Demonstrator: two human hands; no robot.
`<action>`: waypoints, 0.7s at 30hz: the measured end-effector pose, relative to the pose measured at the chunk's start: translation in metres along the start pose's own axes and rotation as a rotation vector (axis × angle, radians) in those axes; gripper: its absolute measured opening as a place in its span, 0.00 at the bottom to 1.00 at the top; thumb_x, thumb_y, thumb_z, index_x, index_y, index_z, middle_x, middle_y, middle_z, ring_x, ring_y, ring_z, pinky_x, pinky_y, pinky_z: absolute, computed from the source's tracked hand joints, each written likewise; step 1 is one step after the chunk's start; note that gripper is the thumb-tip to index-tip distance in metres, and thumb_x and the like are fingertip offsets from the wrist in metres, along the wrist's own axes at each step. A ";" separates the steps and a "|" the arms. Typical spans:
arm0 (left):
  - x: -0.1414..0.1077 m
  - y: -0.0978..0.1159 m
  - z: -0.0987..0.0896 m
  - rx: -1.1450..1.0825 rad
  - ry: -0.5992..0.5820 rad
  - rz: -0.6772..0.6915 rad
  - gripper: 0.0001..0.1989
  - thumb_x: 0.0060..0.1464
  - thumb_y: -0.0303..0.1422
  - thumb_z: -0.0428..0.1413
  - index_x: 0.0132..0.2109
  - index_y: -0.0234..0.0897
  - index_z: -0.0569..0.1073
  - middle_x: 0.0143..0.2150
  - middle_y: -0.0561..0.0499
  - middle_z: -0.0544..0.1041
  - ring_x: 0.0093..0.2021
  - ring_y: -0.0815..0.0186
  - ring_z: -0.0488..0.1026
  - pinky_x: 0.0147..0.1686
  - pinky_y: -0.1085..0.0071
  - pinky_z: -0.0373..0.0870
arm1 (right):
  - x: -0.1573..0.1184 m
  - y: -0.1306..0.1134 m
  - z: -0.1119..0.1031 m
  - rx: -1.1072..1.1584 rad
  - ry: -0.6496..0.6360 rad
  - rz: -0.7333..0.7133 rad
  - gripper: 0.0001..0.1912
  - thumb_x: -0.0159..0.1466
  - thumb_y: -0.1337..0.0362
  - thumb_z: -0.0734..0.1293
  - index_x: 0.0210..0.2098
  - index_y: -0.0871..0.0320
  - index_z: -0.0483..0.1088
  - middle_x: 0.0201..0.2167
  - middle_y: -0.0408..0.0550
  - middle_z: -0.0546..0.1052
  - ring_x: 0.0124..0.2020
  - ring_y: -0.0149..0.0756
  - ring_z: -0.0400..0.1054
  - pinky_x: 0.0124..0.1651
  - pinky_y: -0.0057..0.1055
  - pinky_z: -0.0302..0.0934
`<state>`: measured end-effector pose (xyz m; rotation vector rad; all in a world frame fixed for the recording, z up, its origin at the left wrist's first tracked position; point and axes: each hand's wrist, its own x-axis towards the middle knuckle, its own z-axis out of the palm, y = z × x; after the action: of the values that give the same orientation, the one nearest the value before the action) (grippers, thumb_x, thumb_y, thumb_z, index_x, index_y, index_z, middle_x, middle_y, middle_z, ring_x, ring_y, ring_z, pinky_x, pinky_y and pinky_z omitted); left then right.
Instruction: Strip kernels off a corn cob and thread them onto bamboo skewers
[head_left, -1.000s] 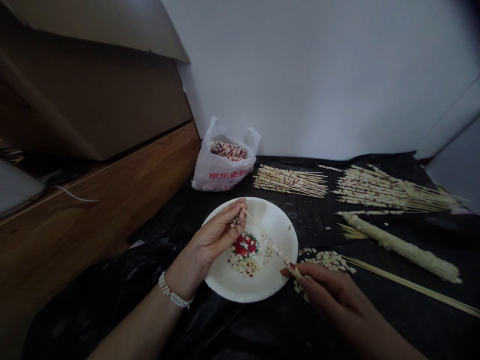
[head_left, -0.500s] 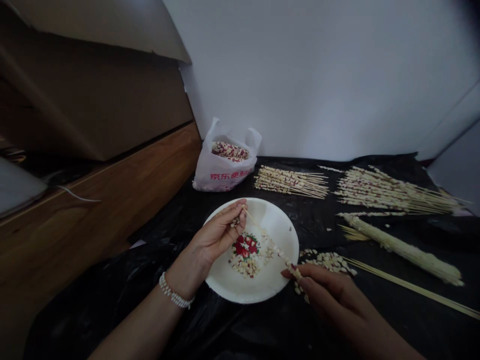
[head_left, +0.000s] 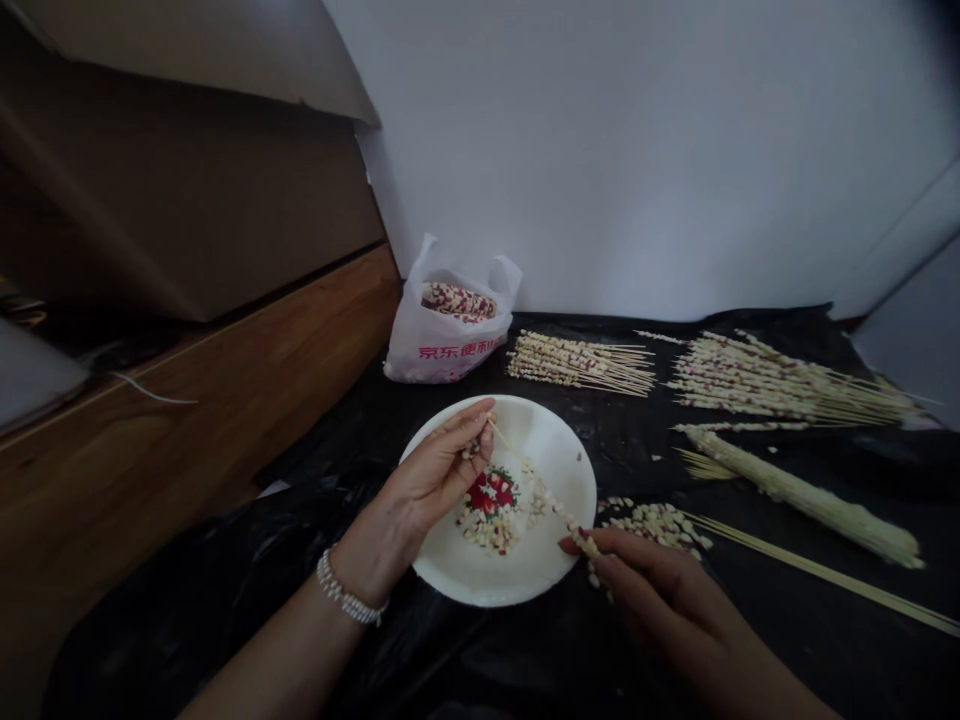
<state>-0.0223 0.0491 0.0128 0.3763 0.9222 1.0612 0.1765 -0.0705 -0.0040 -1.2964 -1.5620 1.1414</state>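
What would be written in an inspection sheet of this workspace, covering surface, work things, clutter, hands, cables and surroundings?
Surface: black plastic sheet, wrinkled.
Work things: kernel-threaded skewer above white bowl; filled skewers in two piles behind.
Clutter: loose kernels beside the bowl, pale cob, bare sticks.
Hands: left hand holds kernels at the skewer's bare end; right hand grips its threaded part.
Cables: thin white strand at left; cannot tell whether a cable.
Surroundings: cardboard box, white panel, bag holding corn.

Ahead of you, your thin skewer (head_left: 552, 501) is slanting from ten toward four o'clock, mostly bare above, carrying cream and maroon kernels (head_left: 571, 526) below.
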 end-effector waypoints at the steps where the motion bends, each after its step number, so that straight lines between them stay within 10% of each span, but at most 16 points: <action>1: -0.001 0.000 0.000 -0.001 -0.002 -0.017 0.11 0.57 0.16 0.53 0.44 0.27 0.77 0.32 0.47 0.77 0.28 0.75 0.74 0.31 0.82 0.75 | 0.000 0.000 0.000 -0.009 0.001 0.005 0.15 0.66 0.54 0.62 0.41 0.50 0.80 0.34 0.46 0.82 0.36 0.39 0.76 0.38 0.29 0.69; 21: -0.006 0.001 0.000 0.024 -0.058 -0.036 0.07 0.54 0.18 0.55 0.38 0.24 0.78 0.25 0.50 0.74 0.24 0.75 0.70 0.26 0.81 0.71 | -0.005 0.009 0.002 -0.081 0.023 -0.077 0.16 0.67 0.57 0.61 0.48 0.49 0.78 0.39 0.48 0.83 0.41 0.41 0.77 0.41 0.33 0.71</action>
<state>-0.0239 0.0446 0.0165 0.4071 0.8872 1.0020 0.1782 -0.0755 -0.0133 -1.2860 -1.6418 1.0211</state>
